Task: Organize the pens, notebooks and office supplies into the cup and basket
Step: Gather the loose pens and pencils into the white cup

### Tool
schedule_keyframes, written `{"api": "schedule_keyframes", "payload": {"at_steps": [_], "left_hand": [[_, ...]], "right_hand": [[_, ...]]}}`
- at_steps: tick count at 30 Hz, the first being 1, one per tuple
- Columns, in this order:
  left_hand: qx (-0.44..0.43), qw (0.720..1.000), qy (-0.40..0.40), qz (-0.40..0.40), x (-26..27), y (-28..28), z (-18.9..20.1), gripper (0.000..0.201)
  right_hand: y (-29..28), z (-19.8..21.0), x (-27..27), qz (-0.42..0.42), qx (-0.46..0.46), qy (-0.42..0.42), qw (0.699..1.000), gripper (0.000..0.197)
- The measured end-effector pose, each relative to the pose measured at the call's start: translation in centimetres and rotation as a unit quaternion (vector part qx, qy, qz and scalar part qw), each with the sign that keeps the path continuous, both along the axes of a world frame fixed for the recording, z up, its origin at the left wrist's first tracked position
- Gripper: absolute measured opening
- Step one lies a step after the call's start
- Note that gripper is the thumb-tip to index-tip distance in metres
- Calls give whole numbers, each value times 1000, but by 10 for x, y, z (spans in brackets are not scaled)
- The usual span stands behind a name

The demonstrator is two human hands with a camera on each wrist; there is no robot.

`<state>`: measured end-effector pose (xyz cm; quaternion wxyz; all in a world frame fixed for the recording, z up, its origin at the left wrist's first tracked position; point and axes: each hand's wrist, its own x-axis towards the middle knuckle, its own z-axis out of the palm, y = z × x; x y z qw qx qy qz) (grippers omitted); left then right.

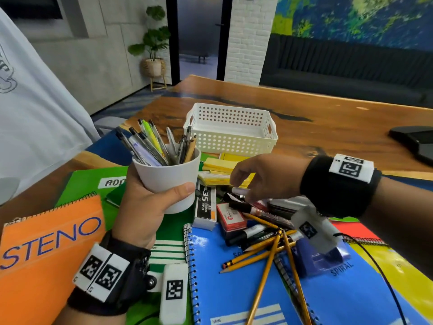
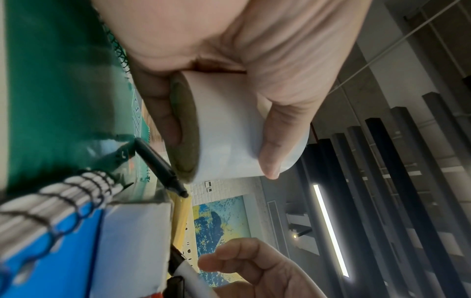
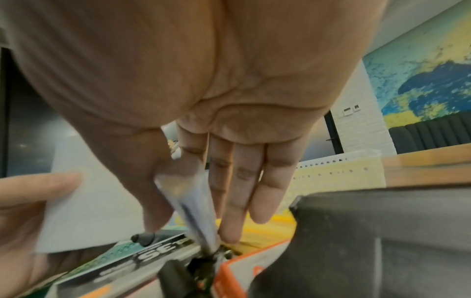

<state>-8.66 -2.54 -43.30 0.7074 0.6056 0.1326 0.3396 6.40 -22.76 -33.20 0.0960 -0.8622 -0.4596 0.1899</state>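
My left hand (image 1: 164,195) grips a white cup (image 1: 168,181) lifted off the table, with several pens (image 1: 154,144) standing in it. In the left wrist view the thumb (image 2: 275,141) wraps the cup's wall (image 2: 229,129). To the cup's right, my right hand (image 1: 246,184) reaches down into the pile and pinches a pale marker (image 1: 240,190) between thumb and fingers. The right wrist view shows this marker (image 3: 193,203) held steeply, its lower end among the supplies. A white perforated basket (image 1: 230,134) stands behind, with nothing in it.
The pile holds yellow pencils (image 1: 264,249), markers (image 1: 250,233), a staples box (image 1: 206,205), a red box (image 1: 230,215) and yellow sticky pads (image 1: 220,165). Blue (image 1: 234,289), green (image 1: 93,184) and orange steno (image 1: 46,249) notebooks lie underneath. A person in a white shirt (image 1: 35,113) stands left.
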Motion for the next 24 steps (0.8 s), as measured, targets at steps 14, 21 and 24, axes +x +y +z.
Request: {"api": "schedule_keyframes", "payload": {"at_steps": [14, 21, 24], "left_hand": [[-15, 999, -28, -41, -3, -4, 5, 102], [-69, 989, -31, -129, -8, -14, 14, 118], [-93, 979, -24, -178, -11, -22, 15, 111]], "right_hand": [[-8, -3, 6, 18, -54, -33, 998, 24], [-28, 9, 6, -58, 96, -10, 994, 24], [-41, 11, -6, -88, 234, 83, 965, 31]]}}
